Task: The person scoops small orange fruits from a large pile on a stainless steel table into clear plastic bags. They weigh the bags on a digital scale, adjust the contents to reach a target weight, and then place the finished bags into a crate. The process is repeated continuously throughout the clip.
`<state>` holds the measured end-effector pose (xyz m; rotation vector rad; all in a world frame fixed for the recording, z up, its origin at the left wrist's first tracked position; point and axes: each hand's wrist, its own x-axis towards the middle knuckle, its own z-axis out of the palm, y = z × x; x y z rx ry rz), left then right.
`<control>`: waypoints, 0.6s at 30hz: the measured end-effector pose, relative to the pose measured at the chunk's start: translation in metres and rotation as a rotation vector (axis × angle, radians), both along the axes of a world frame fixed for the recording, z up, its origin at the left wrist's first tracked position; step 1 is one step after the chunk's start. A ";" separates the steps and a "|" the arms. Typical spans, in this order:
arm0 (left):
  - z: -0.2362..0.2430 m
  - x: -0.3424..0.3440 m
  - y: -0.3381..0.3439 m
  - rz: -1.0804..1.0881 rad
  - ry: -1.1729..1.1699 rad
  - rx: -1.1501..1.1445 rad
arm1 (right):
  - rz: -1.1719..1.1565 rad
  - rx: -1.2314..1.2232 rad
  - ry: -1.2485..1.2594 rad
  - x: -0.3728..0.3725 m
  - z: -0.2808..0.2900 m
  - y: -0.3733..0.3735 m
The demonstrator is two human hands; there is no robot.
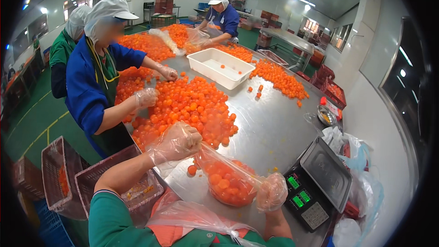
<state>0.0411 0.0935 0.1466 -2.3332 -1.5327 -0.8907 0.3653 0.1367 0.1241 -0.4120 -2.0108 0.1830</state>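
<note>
My gloved left hand [177,141] is closed on the upper end of a clear plastic bag [228,180], and my gloved right hand [271,192] grips its other top corner. The bag's lower part, bulging with orange round items, rests on the steel table [270,128]. A large pile of the same orange balls [187,103] spreads beyond my left hand, with a loose one [192,169] beside the bag. A black digital scale [305,199] with a steel pan stands just right of my right hand.
Co-workers in blue [91,87], green [59,71] and blue [224,23] stand around the table. A white tub [220,75] sits mid-table, another pile [279,80] beside it. Red crates [64,176] stand low at left; plastic bags [350,228] and a steel bowl [326,115] line the right.
</note>
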 end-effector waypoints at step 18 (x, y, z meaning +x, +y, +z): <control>-0.038 -0.012 -0.029 0.154 -0.346 0.258 | 0.199 -0.360 -0.018 -0.108 -0.040 -0.006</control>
